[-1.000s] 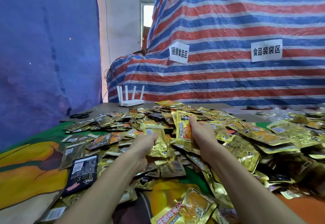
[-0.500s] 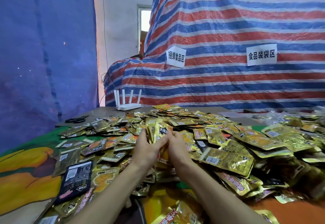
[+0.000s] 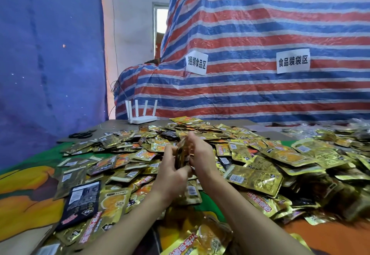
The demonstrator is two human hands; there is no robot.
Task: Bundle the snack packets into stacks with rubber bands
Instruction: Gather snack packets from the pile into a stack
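A: Closing in from the left: left hand (image 3: 170,172) curled round the small stack (image 3: 181,154), just above the loose pile (image 3: 254,178).

B: Clamped from the right too, by the right hand (image 3: 202,154). Merged now, no longer one packet apiece. Not yet bound, seemingly.

I can't count the held packets (image 3: 181,153): they blur, and the left grip (image 3: 172,171) and right grip (image 3: 201,154) cover most of them. The loose pile (image 3: 280,155) runs off the right edge and buries most of the bench (image 3: 120,124). The black thing (image 3: 81,134) at the bench's far left corner is too small for me to name.
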